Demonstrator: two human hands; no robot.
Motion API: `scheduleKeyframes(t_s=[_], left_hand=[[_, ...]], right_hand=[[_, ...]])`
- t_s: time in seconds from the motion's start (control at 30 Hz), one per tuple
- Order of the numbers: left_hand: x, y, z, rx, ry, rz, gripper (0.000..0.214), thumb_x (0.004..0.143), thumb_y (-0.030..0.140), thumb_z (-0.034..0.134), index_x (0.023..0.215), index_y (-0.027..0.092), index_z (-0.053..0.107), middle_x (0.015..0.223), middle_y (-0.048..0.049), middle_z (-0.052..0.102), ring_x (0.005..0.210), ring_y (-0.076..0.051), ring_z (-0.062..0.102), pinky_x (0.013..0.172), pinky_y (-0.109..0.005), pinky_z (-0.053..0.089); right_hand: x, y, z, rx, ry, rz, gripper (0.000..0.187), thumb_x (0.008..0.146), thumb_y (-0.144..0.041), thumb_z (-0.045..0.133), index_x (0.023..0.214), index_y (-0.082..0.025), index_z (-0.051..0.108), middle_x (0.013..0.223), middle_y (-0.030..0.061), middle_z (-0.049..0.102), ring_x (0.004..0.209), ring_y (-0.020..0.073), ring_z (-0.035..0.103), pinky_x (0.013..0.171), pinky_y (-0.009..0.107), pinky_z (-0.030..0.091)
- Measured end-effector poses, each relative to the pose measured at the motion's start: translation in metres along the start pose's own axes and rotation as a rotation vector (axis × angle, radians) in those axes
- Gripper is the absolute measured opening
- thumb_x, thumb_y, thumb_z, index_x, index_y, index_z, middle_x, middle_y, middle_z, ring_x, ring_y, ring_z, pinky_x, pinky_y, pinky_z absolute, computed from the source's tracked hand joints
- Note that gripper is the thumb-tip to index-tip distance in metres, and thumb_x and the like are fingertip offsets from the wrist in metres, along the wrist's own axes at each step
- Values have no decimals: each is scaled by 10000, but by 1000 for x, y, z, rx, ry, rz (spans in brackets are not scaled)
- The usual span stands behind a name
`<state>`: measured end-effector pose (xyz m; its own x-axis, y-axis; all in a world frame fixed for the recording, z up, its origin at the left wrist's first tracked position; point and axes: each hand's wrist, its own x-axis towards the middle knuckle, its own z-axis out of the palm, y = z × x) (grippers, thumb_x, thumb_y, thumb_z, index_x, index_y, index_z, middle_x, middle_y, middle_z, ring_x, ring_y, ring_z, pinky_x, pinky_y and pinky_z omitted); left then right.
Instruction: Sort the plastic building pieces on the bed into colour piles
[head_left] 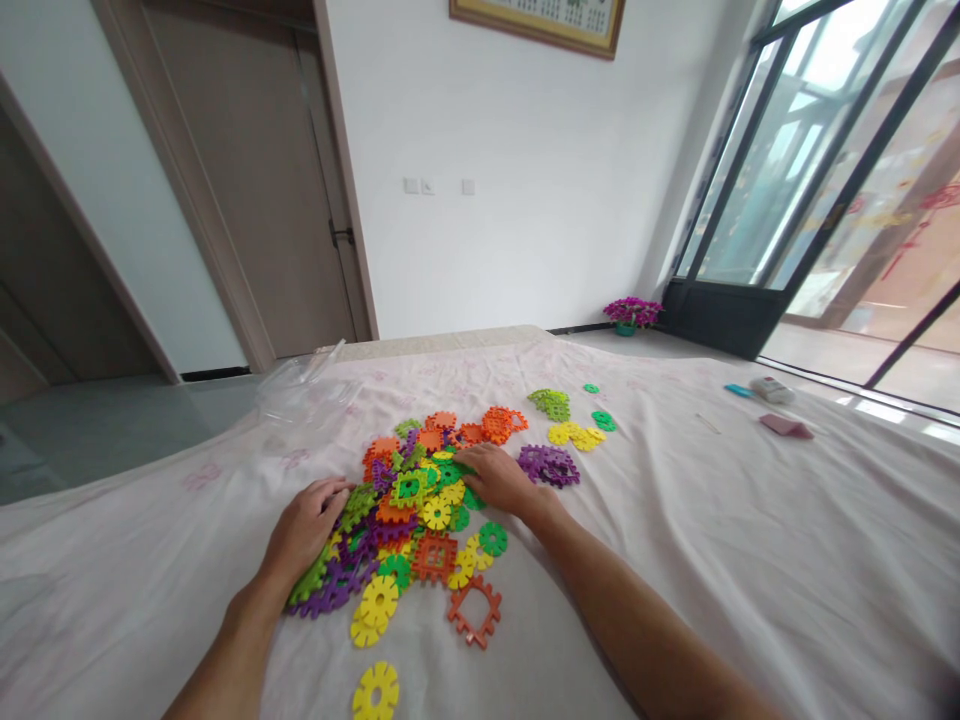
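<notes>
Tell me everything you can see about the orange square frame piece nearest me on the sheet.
The orange square frame looks like hard plastic: an open square with a hollow middle and small notched tabs around its outer edges. It lies flat on the pale sheet, turned like a diamond, at the pile's near edge. Neither hand touches it.

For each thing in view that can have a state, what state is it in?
left hand: flat on the pile's left edge, gripping nothing.
right hand: palm down on the pile, fingers spread.
plastic pieces: loose heap, some scattered apart.
orange square frame: lying alone, flat.
door: closed.
plastic bag: crumpled, lying open.
</notes>
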<state>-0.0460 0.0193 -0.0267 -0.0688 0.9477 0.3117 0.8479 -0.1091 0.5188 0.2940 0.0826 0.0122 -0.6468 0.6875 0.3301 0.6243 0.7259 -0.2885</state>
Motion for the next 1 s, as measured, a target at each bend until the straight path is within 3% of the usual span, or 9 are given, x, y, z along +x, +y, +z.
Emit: scheduleKeyframes(t_s=[0.3,0.43,0.6,0.8,1.0], left_hand=[[-1,3,-2,14,0,3,402,883,450,407,1000,232,723,1186,-41,679,1138,-210,598,1033,-324,417],[-1,4,-2,17,1,-4,396,877,446,413,1000,234,725,1187,-37,680,1137,-210,599,1033,-324,419],[0,1,-1,8,-14,-8,399,882,453,409,1016,238,718,1195,-42,673,1151,-212,589,1046,-338,408],[1,-4,1,-5,-15,9,409,880,462,411,1020,230,717,1199,-55,674,1154,-224,586,1053,-360,404],[1,-1,0,-9,3,15,398,868,463,427,998,238,728,1175,-46,688,1138,-223,598,1034,-347,424]], right_hand=[[-1,-2,1,-51,23,19,234,931,-237,486,1084,-221,663,992,63,693,952,190,600,868,280,396],[-1,4,2,-72,82,155,242,960,-276,446,999,-232,680,916,60,701,865,183,617,787,259,415],[-3,19,-2,-29,241,338,264,962,-330,441,1017,-257,689,981,51,721,889,199,649,783,269,441],[-2,31,-1,212,385,389,236,921,-304,489,968,-233,708,965,26,731,866,187,664,806,280,478],[8,24,13,565,350,427,252,840,-233,530,1041,-187,675,728,-11,685,590,138,638,585,235,495]])
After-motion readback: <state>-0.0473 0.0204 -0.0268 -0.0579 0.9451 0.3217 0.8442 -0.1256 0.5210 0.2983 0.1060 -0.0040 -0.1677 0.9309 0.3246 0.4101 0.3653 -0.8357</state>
